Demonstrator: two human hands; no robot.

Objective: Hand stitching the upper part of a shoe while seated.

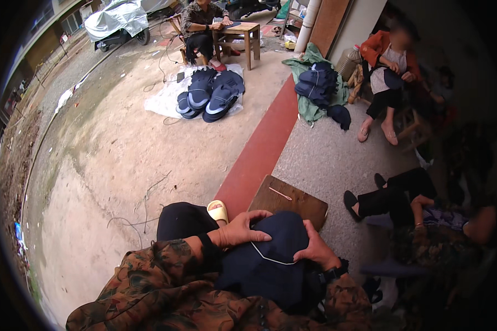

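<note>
A dark navy cap [281, 229] rests over my lap, its rounded, brim-like part pointing away from me. A thin white cord [270, 259] runs across it in a bent line. My left hand [246, 228] grips its left edge, thumb on top and fingers partly hidden behind. On the opposite edge my right hand [317, 249] is closed, with the thumb near the cord's right end. Just beyond the cap stands a low brown wooden stool [303, 205], and a small pale pink stick-like tool [280, 193] lies on top of it.
Bundled navy caps [212, 91] lie on white plastic sheeting ahead; another stack [316, 83] sits on green cloth. One person works at a wooden table [237, 28]; others sit to the right. A red strip [259, 143] crosses the floor. A covered scooter [117, 25] stands far left.
</note>
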